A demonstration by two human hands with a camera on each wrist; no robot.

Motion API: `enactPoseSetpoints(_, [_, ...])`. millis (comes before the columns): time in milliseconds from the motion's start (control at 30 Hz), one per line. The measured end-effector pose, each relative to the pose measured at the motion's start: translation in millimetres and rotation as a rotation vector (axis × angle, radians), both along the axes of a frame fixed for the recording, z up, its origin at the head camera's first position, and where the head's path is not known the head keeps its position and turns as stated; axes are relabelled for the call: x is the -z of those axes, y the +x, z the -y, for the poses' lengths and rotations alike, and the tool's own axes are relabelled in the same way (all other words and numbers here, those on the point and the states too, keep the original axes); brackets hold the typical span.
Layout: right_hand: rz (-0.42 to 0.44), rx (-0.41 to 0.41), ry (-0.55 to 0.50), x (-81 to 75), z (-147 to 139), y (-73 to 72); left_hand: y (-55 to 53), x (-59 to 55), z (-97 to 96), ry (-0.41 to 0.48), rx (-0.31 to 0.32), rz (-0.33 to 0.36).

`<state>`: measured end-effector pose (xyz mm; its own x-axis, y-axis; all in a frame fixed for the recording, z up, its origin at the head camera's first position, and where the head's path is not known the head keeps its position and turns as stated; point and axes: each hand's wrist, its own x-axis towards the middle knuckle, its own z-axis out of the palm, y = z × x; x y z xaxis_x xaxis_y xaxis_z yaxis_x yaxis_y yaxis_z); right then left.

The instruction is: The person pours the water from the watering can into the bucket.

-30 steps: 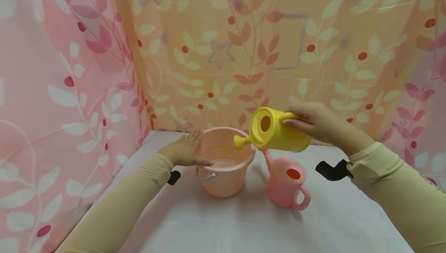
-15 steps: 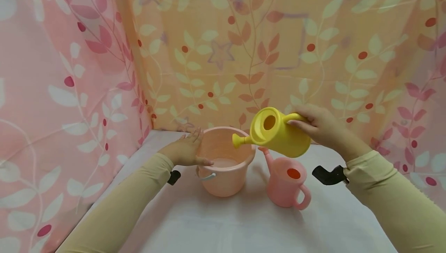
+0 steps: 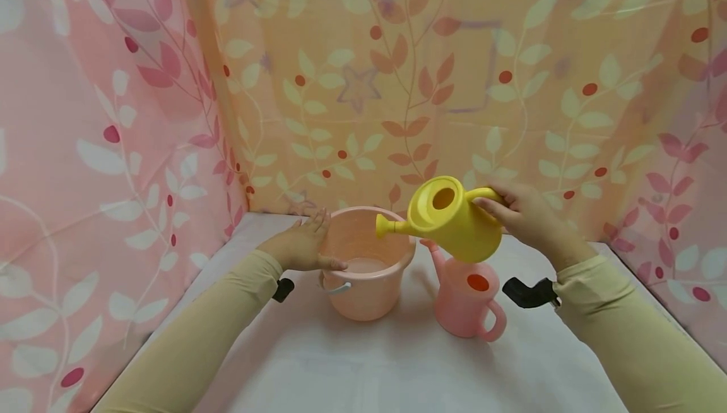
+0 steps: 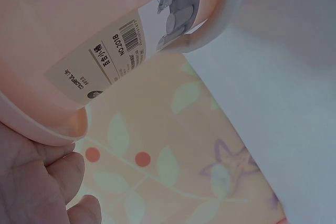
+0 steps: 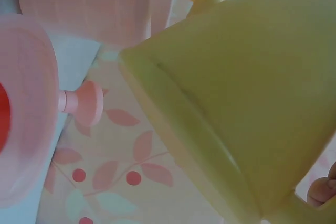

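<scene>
In the head view my right hand (image 3: pixel 528 214) grips the handle of a yellow watering can (image 3: pixel 462 230). The can hangs tilted in the air, its spout head over the right part of a peach plastic bucket (image 3: pixel 366 296). My left hand (image 3: pixel 301 242) rests on the bucket's left rim, fingers fairly straight and thumb along the near side. The left wrist view has the left fingertips (image 4: pixel 68 174) at the rim, beside the bucket's printed label (image 4: pixel 123 45). Most of the yellow can (image 5: pixel 236 93) fills the right wrist view. No water is visible leaving the spout.
A pink watering can (image 3: pixel 462 305) stands on the white tabletop (image 3: pixel 363 369) right of the bucket, under the yellow can, its spout close to the bucket rim. Leaf-patterned cloth (image 3: pixel 341 116) encloses the back and sides. A grey bucket handle (image 3: pixel 337 289) hangs at the bucket's left.
The yellow watering can has turned more upright: its base has dropped and its top opening faces further up. My right hand has shifted slightly right and down. The left hand stays on the bucket.
</scene>
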<state>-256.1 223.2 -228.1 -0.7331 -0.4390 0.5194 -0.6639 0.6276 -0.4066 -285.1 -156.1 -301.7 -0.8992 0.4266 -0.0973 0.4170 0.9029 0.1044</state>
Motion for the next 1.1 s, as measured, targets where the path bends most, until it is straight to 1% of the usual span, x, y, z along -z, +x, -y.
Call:
enactPoseSetpoints(133, [0.046,0.019,-0.052,5.2,-4,-0.4,-0.3,0.4,-0.7,0.002,0.0,-0.003])
enactPoseSetpoints(233, [0.062,0.023,-0.103,10.4,-8,-0.7,-0.3,0.9,-0.7,-0.002,0.004,-0.006])
enactPoseSetpoints(367, [0.064,0.051,-0.167,18.6,-14,-0.2,-0.4,1.2,-0.5,-0.004,0.008,-0.008])
enactPoseSetpoints(533, [0.033,0.092,-0.243,26.4,-22,1.3,-1.7,2.3,0.1,-0.018,0.009,-0.012])
enactPoseSetpoints(700, [0.022,0.066,-0.355,33.0,-30,4.4,-3.4,3.3,-0.1,-0.029,0.01,-0.014])
enactPoseSetpoints(767, [0.033,0.041,-0.409,36.4,-33,6.4,-3.5,3.5,-0.2,-0.027,0.009,-0.011])
enactPoseSetpoints(867, [0.056,-0.005,-0.523,42.6,-37,9.0,-2.7,2.9,-0.7,-0.02,0.005,-0.005])
enactPoseSetpoints(1000, [0.094,-0.088,-0.696,50.0,-43,12.1,-1.9,2.9,-0.7,-0.01,0.005,0.003])
enactPoseSetpoints(1033, [0.104,-0.088,-0.73,51.5,-45,13.5,-1.9,3.0,-0.7,-0.01,0.005,0.005])
enactPoseSetpoints(1100, [0.119,-0.05,-0.774,54.5,-49,17.1,-1.9,3.4,-0.8,-0.006,0.006,0.008])
